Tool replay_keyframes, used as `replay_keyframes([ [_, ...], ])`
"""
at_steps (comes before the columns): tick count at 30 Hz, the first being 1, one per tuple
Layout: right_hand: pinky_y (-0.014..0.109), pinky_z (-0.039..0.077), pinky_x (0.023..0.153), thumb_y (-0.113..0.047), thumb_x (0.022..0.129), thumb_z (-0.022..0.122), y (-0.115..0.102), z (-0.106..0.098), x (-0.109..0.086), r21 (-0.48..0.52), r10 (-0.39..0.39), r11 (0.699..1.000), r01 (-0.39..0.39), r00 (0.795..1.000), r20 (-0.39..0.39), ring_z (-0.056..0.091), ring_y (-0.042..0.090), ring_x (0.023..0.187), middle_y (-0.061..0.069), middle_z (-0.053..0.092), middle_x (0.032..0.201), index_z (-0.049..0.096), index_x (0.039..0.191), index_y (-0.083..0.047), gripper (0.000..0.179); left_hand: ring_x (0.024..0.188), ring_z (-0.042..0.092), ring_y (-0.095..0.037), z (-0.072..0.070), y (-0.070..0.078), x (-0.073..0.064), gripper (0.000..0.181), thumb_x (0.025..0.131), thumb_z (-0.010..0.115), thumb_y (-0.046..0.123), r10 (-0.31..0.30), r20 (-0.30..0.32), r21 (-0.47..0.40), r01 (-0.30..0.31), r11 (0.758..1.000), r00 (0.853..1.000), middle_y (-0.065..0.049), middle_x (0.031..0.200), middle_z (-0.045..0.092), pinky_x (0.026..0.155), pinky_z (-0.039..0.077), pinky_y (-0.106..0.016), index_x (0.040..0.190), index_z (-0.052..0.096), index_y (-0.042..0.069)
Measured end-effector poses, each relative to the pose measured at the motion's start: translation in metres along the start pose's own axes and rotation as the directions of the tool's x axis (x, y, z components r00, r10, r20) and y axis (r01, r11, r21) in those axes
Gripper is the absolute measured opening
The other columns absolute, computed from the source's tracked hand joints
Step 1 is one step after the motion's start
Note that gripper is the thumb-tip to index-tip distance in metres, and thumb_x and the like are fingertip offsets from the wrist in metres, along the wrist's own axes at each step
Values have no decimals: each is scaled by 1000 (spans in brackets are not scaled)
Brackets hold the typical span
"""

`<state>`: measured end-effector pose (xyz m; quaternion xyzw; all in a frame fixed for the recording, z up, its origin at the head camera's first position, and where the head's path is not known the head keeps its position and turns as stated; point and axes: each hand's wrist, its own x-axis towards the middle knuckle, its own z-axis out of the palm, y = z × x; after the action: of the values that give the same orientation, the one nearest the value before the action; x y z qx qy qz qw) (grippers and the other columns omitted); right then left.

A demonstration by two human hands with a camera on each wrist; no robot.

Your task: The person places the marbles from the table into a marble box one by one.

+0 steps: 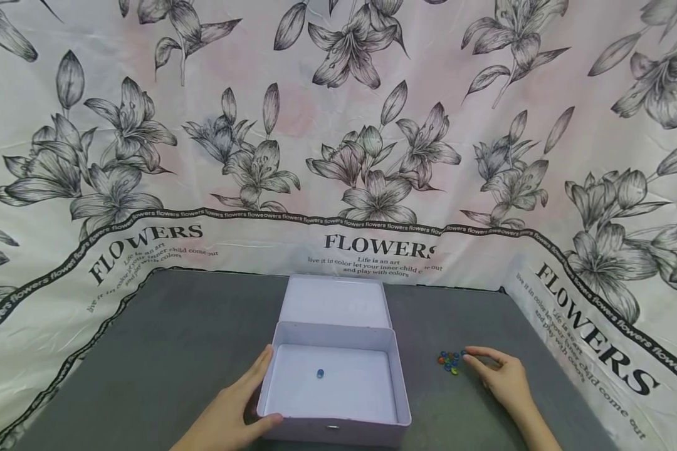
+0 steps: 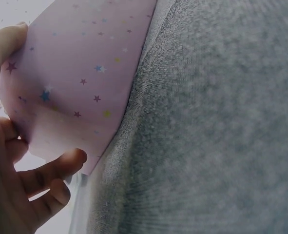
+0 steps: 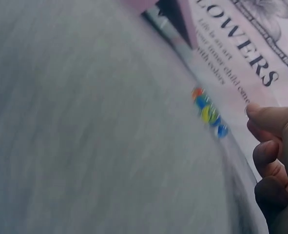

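An open, pale lilac box (image 1: 333, 432) stands with its lid (image 1: 335, 302) folded back. One blue marble (image 1: 320, 373) lies on its inside floor. My left hand (image 1: 231, 404) holds the box by its left side, thumb at the front rim; the left wrist view shows the star-printed wall (image 2: 80, 68) beside the fingers (image 2: 51, 173). On the right, my right hand (image 1: 499, 379) pinches a blue marble (image 1: 464, 353) at the tips of thumb and index finger. That marble is hidden behind the fingers (image 3: 275, 119) in the right wrist view.
Several glassy marbles (image 1: 448, 362), blue, orange and yellow-green, sit in a small cluster just left of my right hand. Beneath everything is a dark grey cloth (image 1: 203, 338). A floral curtain (image 1: 259, 244) borders the table at the back and sides.
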<state>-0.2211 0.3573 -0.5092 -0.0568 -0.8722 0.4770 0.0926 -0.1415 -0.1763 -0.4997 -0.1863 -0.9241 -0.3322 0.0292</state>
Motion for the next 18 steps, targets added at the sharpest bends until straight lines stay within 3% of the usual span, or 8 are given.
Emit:
replay_keyframes([
  [3, 30, 41, 41, -31, 97, 80, -8, 2, 2, 32, -4, 999, 4, 1000, 4, 33, 6, 37, -5, 50, 47, 76, 127, -4, 40, 153, 41, -30, 1, -1, 0, 107, 90, 76, 62, 3, -9, -17, -3, 1000, 1000, 0, 176, 22, 111, 48, -60, 171, 21, 19],
  [7, 30, 39, 40, -32, 98, 79, -20, 9, 7, 85, -37, 996, 35, 999, 20, 29, 4, 37, -6, 62, 57, 75, 128, -4, 41, 153, 40, -30, 2, -3, 0, 106, 90, 78, 61, 21, -27, -33, -22, 999, 999, 2, 176, 22, 111, 49, -57, 171, 23, 19],
  [14, 29, 36, 41, -31, 98, 79, -41, 24, 18, 139, -94, 986, 87, 994, 49, 29, 5, 40, -4, 50, 51, 75, 128, -2, 43, 152, 40, -31, 2, -3, 0, 105, 90, 79, 57, 37, -30, -49, -38, 998, 999, -1, 176, 24, 111, 50, -55, 170, 25, 17],
  [18, 29, 39, 43, -33, 98, 79, -51, 32, 23, 141, -108, 985, 100, 993, 51, 32, 6, 42, -2, 65, 71, 76, 127, -5, 41, 154, 37, -31, 1, -2, 0, 106, 90, 79, 58, 10, -6, -76, -10, 997, 1000, -2, 176, 23, 112, 48, -57, 170, 24, 17],
])
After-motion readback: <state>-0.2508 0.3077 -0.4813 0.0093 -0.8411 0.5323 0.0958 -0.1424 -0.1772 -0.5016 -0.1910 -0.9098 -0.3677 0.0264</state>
